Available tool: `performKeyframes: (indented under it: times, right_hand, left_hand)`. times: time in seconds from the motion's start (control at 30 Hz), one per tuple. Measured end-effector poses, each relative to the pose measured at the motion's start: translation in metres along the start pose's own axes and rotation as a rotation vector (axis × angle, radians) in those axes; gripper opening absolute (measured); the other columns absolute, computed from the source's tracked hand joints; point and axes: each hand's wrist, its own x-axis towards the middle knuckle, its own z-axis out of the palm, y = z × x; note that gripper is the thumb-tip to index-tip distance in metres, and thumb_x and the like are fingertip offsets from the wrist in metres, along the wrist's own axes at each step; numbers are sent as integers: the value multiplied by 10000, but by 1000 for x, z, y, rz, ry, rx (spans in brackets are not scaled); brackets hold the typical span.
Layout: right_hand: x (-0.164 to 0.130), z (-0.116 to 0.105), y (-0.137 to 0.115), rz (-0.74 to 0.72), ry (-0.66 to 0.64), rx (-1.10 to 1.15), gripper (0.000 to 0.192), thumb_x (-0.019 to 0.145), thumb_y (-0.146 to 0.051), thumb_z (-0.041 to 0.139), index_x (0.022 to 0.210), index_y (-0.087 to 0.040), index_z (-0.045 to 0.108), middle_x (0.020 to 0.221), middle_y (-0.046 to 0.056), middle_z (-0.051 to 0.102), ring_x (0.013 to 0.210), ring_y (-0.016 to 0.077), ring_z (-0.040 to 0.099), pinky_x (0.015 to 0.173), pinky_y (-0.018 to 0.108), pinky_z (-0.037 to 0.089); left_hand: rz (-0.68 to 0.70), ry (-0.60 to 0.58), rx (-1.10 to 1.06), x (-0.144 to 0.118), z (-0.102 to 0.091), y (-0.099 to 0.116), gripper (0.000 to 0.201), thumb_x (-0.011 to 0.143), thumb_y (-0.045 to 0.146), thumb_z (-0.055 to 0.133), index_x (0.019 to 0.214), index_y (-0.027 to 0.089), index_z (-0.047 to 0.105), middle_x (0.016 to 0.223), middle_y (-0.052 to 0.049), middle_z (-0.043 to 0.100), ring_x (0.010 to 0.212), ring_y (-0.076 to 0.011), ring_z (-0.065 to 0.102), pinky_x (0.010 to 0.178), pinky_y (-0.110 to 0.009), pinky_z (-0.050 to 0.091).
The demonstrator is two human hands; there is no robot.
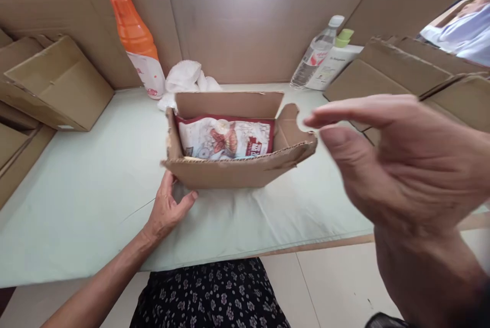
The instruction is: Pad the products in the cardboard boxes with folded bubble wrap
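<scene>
Cardboard box [222, 177] sits open-topped at the dial's centre, on a worktop [95, 190] spread with pale green cloth, a printed red-and-white packet [225, 139] lying inside it; taking that box as the hub, brown cartons [82, 83] stand at ten o'clock; an orange bottle [133, 34] leans in view at eleven, with crumpled white cloth [184, 76] just beside it; a cardboard partition [237, 26] rises at twelve; garment with small flowers [214, 297] shows at six; a clear bottle [317, 52] and a white pack [331, 68] are near each other between one and two; more cartons [386, 67] stand at two, with another person [467, 31] beyond; tiled floor [337, 277] shows at five.

Left hand [164, 210] is at seven, thumb spread wide from the fingers, which touch the box's near-left corner, their tips hidden; right hand [406, 164] hangs at three, thumb and forefinger slightly parted, nothing visible between them; whether it touches the box's right flap, I cannot tell.
</scene>
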Motion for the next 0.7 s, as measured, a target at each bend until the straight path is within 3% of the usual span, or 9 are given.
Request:
performKeyframes:
  times: [0.1, 0.17, 0.3, 0.37, 0.43, 0.57, 0.7]
  right_hand:
    - [-9, 10, 25, 205, 106, 111, 180, 945, -360, 631, 1040, -280, 762, 1023, 76, 771, 958, 247, 730, 924, 479, 579]
    - [-27, 25, 50, 357, 41, 246, 182, 880, -325, 686, 1034, -260, 757, 1027, 96, 771, 930, 252, 736, 907, 471, 587]
    - [-72, 70, 75, 536, -501, 451, 212, 787, -344, 689, 964, -232, 721, 980, 116, 773, 832, 276, 737, 716, 423, 610]
    - [-84, 95, 68, 547, -598, 481, 194, 756, -347, 658, 889, -207, 684, 930, 110, 766, 781, 273, 727, 651, 396, 596]
    - [-84, 120, 52, 532, -594, 513, 218, 754, -342, 630, 909, -194, 666, 942, 97, 759, 769, 251, 718, 640, 370, 585]
    - [-60, 171, 14, 413, -614, 660, 412, 759, -303, 601, 1148, -179, 654, 1171, 119, 728, 939, 246, 710, 748, 371, 599]
    - [-37, 211, -9, 309, -679, 816, 647, 743, -247, 563, 1387, -194, 572, 1441, 126, 603, 1163, 257, 656, 822, 367, 594]
  left_hand:
    - [-27, 48, 1, -7, -12, 0, 478, 821, 345, 697, 1263, 241, 546, 1210, -95, 629, 1170, -286, 621, 1025, -454, 519]
    - [-43, 71, 22, -9, -17, 1, 481, 816, 319, 696, 1269, 247, 549, 1178, -89, 640, 1159, -281, 630, 1034, -456, 519]
    - [-41, 56, 21, -3, -18, 4, 471, 793, 292, 684, 1249, 246, 573, 1116, -83, 656, 1107, -275, 647, 987, -443, 545]
    - [-47, 69, -3, 6, -20, 3, 432, 771, 304, 687, 1188, 236, 596, 1073, -76, 661, 1035, -266, 657, 918, -420, 563]
    - [-71, 123, -56, 16, -26, -2, 411, 746, 345, 702, 1125, 219, 604, 1036, -70, 663, 995, -264, 660, 885, -409, 563]
    - [-147, 331, -152, 35, -53, -23, 431, 704, 366, 741, 1079, 202, 606, 1008, -54, 662, 999, -259, 640, 915, -395, 531]
    - [-119, 584, -215, 44, -76, -44, 412, 701, 305, 719, 1088, 219, 608, 1050, -35, 642, 1034, -235, 602, 964, -374, 499]
